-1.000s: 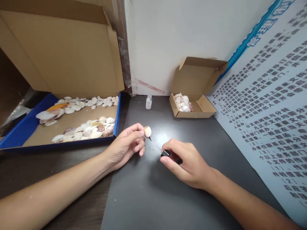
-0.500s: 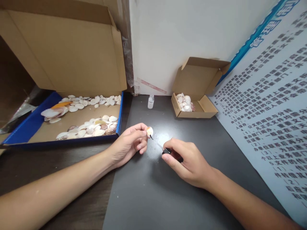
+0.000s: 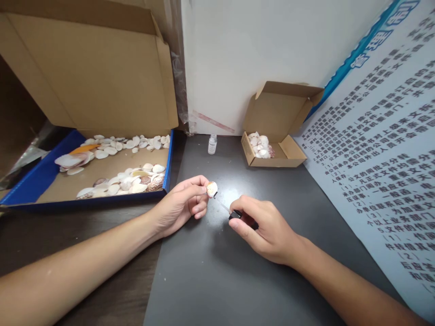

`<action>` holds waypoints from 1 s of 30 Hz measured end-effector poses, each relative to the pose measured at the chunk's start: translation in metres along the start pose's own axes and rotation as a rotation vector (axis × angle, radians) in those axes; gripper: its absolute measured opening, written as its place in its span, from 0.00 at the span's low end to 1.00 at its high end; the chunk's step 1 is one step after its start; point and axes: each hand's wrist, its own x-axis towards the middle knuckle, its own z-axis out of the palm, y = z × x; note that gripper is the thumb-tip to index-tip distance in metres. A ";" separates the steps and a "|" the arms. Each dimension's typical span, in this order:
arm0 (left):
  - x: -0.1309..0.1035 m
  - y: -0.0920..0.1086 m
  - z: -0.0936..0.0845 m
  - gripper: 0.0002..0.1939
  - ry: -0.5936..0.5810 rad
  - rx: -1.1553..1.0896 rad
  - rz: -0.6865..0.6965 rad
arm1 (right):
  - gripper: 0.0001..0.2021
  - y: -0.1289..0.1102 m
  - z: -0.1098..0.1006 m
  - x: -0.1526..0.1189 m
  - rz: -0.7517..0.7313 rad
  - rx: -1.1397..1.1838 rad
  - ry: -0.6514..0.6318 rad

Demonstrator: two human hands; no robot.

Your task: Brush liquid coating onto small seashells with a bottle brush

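My left hand [image 3: 186, 197] is closed, pinching a small white and orange-brown seashell [image 3: 212, 188] between thumb and fingertips. My right hand [image 3: 263, 226] grips the black cap of a brush applicator [image 3: 235, 215]. From the cap a thin clear stem reaches toward the shell, and its dark bristle tip lies at the shell's lower right edge. Farther back on the table stands a small clear glass bottle [image 3: 212, 145] with a pale label and no cap on it.
At left, an open blue-edged cardboard box [image 3: 68, 188] holds many shells [image 3: 127, 181]. A smaller open cardboard box [image 3: 277, 161] with white shells [image 3: 260, 145] stands back right. A white wall panel [image 3: 217, 68] rises behind, and a printed poster [image 3: 374, 158] borders the right side.
The shell has turned slightly in my left hand, and the brush tip has risen a little along its edge. The whole view has shifted slightly.
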 end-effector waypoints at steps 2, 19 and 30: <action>0.000 0.000 0.000 0.05 -0.006 0.001 0.005 | 0.09 0.000 0.000 0.000 -0.004 -0.015 0.012; 0.001 -0.005 0.000 0.09 -0.119 0.102 0.059 | 0.09 0.002 0.001 0.001 0.066 -0.085 0.072; 0.001 -0.007 -0.002 0.08 -0.106 0.102 0.077 | 0.09 -0.001 0.000 0.000 0.047 -0.128 0.122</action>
